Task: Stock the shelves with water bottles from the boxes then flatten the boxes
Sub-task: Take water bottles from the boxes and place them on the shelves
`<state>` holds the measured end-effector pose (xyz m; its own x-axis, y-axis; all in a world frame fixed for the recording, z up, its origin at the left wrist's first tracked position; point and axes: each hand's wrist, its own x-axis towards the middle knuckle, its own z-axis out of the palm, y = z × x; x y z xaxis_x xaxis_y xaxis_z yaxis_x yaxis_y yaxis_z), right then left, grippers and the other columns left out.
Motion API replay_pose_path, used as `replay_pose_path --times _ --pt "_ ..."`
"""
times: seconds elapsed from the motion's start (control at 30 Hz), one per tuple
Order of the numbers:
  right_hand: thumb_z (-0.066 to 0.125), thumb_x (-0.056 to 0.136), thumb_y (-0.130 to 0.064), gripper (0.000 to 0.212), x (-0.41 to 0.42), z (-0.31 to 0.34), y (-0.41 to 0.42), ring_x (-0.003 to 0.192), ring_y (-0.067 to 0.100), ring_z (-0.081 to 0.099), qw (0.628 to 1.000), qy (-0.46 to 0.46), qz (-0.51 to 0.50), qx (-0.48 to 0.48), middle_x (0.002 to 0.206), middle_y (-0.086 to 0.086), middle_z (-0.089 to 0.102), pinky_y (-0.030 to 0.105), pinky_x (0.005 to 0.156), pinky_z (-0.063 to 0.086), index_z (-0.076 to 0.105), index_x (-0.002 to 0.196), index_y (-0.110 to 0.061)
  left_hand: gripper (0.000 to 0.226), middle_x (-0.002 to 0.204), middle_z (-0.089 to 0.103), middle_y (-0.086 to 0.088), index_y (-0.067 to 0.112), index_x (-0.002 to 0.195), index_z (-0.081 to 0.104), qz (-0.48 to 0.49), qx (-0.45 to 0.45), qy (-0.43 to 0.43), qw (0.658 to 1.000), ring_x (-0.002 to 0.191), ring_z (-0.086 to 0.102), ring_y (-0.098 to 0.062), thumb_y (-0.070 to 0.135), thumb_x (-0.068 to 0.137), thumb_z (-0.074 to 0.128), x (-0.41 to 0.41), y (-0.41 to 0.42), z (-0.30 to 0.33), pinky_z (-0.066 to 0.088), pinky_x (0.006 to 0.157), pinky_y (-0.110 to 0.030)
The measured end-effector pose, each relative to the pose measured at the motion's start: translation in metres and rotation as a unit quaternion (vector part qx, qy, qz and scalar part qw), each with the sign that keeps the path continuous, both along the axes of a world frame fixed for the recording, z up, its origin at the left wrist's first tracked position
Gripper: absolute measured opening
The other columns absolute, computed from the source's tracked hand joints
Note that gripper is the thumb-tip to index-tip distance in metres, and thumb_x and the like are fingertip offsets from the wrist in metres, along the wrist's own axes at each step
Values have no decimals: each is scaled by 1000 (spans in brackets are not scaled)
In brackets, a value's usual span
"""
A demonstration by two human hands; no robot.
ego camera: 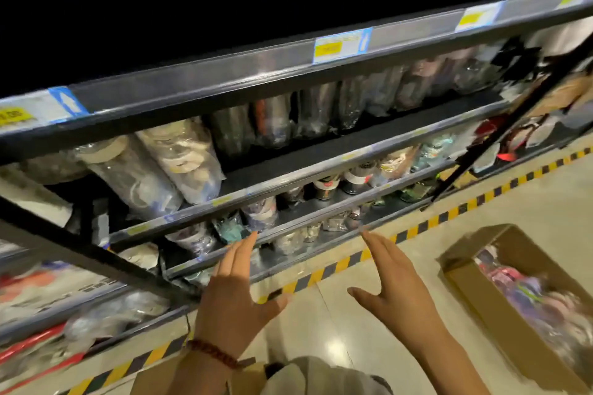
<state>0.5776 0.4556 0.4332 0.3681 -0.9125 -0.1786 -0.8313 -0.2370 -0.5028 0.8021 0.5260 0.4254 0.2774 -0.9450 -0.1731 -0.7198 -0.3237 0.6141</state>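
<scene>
Head view, only one. Frame is motion-blurred, so fine detail is soft.

Left hand (236, 297) empty, fingers straight and together, thumb splayed out, palm facing inward. Beaded bracelet (213, 352) on that wrist. Right hand (396, 289) also empty, same pose mirrored. The two hands are apart with a gap between them, held in front of the lower tiers of the dark metal shelf rack (288, 67). Neither touches anything.

Rack tiers carry plastic-wrapped water bottles (179, 157), tall cylinders in clear film, mostly patterned; smaller ones lower down. Middle tier has a bare stretch near its front edge.

Open brown cardboard box (475, 285) sits on the pale glossy floor (337, 327) to the right, well apart from both hands, just on the near side of the yellow-and-black hazard stripe (324, 272). More wrapped bottles inside (526, 285), pink and purple, lying jumbled. Another piece of brown cardboard (150, 378) at bottom edge by the left forearm; can't tell whether it's a second box.

Handling, my read:
- Bottles look rigid, probably empty, so light. Film wrap is slick and crinkly; it'll slide over the body.
- Grip around the mid-body with a full wrap, not by loose film at the ends.
- Tall and narrow, so likely tippy; seat the base flat on the tier before letting go.
- Box is thin-walled and will flex if lifted by one flap. Take it by opposite walls.
- Flattening waits until it's emptied.
</scene>
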Motion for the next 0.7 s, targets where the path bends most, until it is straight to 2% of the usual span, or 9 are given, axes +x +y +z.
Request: replay_pose_path --times 0.1,0.17,0.27,0.43,0.57,0.7 --pt "61 87 -46 87 -53 5 30 143 13 13 997 53 -60 15 158 -8 8 23 111 22 2 150 -31 104 146 40 2 28 145 32 -55 -28 -54 997 134 40 -21 73 52 47 -41 -4 10 31 107 -32" --pt "58 88 -46 86 -86 8 46 144 15 13 993 63 -97 24 158 -7 6 24 112 22 0 150 -32 106 153 24 10 35 148 16 -116 4 -46 992 141 24 -14 76 57 51 -71 -12 20 21 114 -28" --pt "58 88 -47 84 -138 10 65 144 16 14 986 66 -153 18 158 -6 8 25 112 24 4 150 -32 100 156 9 13 36 149 2 -208 51 -65 975 143 11 -11 67 74 60 -121 -27 25 20 116 -30" --pt "60 87 -46 81 -229 16 95 144 14 14 967 51 -248 14 158 -8 9 24 111 24 10 149 -33 95 154 14 14 33 149 7 -306 28 -107 946 141 17 -9 66 77 58 -225 -44 30 21 114 -26" --pt "60 87 -45 81 -308 17 117 143 15 15 946 63 -318 16 158 -6 9 24 111 25 10 149 -30 95 154 12 15 34 149 6 -383 17 -96 919 141 15 -9 65 77 60 -317 -49 28 18 114 -25" --pt "65 85 -40 81 -376 9 131 142 16 19 922 56 -383 3 156 -5 18 24 110 27 18 149 -26 97 154 11 15 33 149 4 -450 19 -90 888 141 13 -9 67 76 59 -397 -50 17 16 116 -24"
